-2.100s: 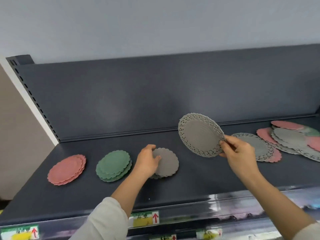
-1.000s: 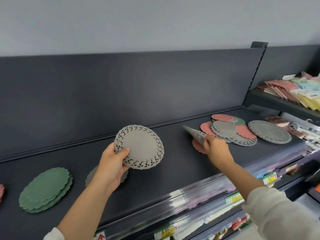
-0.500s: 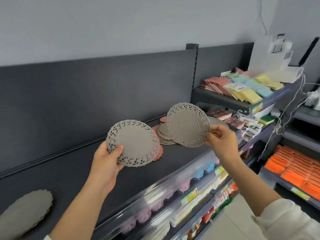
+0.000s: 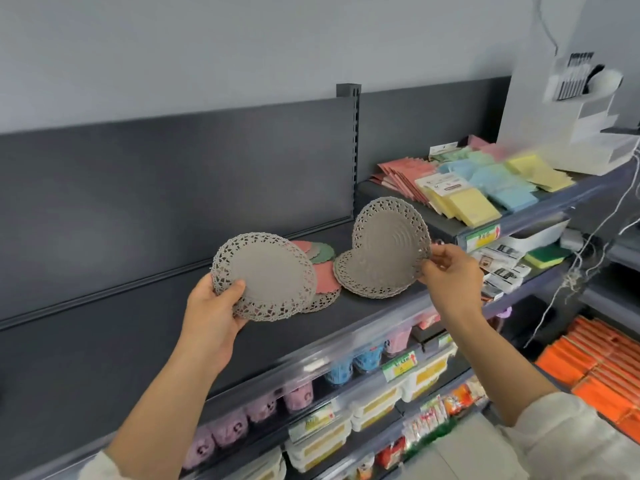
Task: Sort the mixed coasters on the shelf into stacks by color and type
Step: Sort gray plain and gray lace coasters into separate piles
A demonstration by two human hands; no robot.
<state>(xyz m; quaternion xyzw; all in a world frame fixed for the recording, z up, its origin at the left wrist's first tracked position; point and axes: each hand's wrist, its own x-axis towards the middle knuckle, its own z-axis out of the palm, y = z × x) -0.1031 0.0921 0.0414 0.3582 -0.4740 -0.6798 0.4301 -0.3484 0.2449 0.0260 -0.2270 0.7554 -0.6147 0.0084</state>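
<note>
My left hand (image 4: 211, 317) grips a grey lace-edged coaster (image 4: 266, 275) by its lower left rim, held above the dark shelf (image 4: 104, 334). My right hand (image 4: 450, 275) pinches a second grey lace coaster (image 4: 389, 233) by its right edge, tilted upright over a stack of grey lace coasters (image 4: 367, 282) lying on the shelf. Behind the left coaster a mixed pile shows pink coasters (image 4: 327, 277) and a green one (image 4: 323, 252), partly hidden.
The shelf's upright post (image 4: 349, 147) divides off a higher shelf at right with packets of coloured cloths (image 4: 485, 188). A white box (image 4: 581, 133) stands at far right. Lower shelves hold cups, boxes and orange packs (image 4: 595, 368).
The view has swung right along the shelf. My left hand took the first lace coaster; my right hand picked up a second from the mixed pile and now holds it over the lace stack.
</note>
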